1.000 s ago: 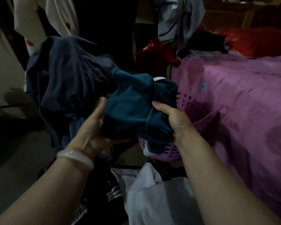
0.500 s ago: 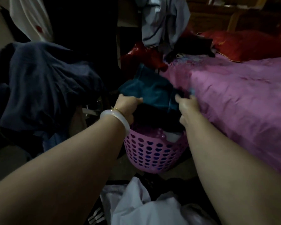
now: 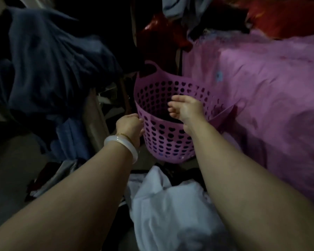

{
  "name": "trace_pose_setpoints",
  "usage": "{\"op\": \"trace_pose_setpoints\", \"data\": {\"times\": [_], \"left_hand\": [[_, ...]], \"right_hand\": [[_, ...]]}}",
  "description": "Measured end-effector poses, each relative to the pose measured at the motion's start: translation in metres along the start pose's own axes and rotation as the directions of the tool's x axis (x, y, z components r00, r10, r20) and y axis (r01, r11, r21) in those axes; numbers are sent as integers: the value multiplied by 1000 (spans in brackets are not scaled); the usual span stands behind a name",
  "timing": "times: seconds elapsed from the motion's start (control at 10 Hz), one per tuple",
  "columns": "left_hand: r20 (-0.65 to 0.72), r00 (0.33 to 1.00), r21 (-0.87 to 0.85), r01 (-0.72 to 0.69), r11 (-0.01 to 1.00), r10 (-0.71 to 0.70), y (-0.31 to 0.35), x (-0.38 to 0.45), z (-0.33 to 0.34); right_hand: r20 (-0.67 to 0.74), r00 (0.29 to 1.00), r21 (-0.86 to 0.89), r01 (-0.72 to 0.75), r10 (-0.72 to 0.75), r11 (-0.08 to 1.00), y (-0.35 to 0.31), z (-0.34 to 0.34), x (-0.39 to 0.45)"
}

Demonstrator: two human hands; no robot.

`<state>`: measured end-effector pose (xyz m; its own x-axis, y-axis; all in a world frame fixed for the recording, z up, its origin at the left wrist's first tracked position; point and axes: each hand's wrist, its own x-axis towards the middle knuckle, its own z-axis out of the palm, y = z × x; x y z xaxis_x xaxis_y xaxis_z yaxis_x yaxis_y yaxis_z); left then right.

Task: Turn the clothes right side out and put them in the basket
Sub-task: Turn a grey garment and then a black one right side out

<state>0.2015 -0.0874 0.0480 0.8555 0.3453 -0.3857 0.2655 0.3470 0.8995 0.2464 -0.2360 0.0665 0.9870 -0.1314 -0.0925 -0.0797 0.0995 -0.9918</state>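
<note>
From the head view, the pink basket (image 3: 168,140) stood on the floor, tight against the bed's pink cover (image 3: 261,98) on its right side. The left hand (image 3: 130,126) gripped the basket's near-left rim, fingers curled over the edge. The right hand (image 3: 186,109) hovered over the opening, fingers loose and apart, holding nothing. Dark cloth lay deep inside. A navy heap (image 3: 49,64) crowded the left; a white garment (image 3: 170,211) lay just below the basket.

1 pink basket (image 3: 168,142), 2 hands: left hand (image 3: 130,126), right hand (image 3: 186,109). 1 white bangle (image 3: 122,144). 1 white garment (image 3: 170,211), 1 navy garment (image 3: 49,57).
</note>
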Motion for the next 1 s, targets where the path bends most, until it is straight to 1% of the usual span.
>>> {"op": "trace_pose_setpoints", "data": {"times": [0.1, 0.2, 0.3, 0.4, 0.5, 0.6, 0.7, 0.8, 0.9, 1.0], "left_hand": [[-47, 999, 29, 25, 999, -23, -20, -9, -18], [-33, 996, 102, 80, 992, -77, -45, -26, -39], [-27, 994, 198, 114, 974, -110, -67, -31, -72], [-51, 995, 279, 93, 956, -81, -84, -31, -98], [-6, 990, 363, 135, 922, -142, -97, -33, -113], [21, 989, 545, 111, 831, -146, -105, -26, -123], [3, 982, 587, 151, 796, -188, -106, -28, -130], [133, 906, 544, 272, 794, -401, -107, -38, -134], [356, 812, 446, 287, 848, -462, -107, -41, -133], [507, 743, 310, 317, 896, -438, -99, -38, -132]], "right_hand": [[177, 979, -336, -38, 102, 941, 27, 20, -28], [249, 925, -694, -37, 288, 719, 71, 25, -47], [244, 874, -912, 59, 421, 407, 114, 27, -66], [83, 816, -971, 195, 573, -137, 153, 17, -85], [-65, 746, -938, 180, 662, -295, 167, 10, -99], [230, 770, -973, 203, 595, 113, 139, 16, -101], [423, 796, -817, 128, 434, 562, 94, 27, -103], [423, 834, -454, -143, 354, 880, 61, 33, -103], [360, 885, -38, -303, 296, 952, 38, 34, -97], [298, 912, 316, -373, 282, 872, 19, 32, -89]]}}
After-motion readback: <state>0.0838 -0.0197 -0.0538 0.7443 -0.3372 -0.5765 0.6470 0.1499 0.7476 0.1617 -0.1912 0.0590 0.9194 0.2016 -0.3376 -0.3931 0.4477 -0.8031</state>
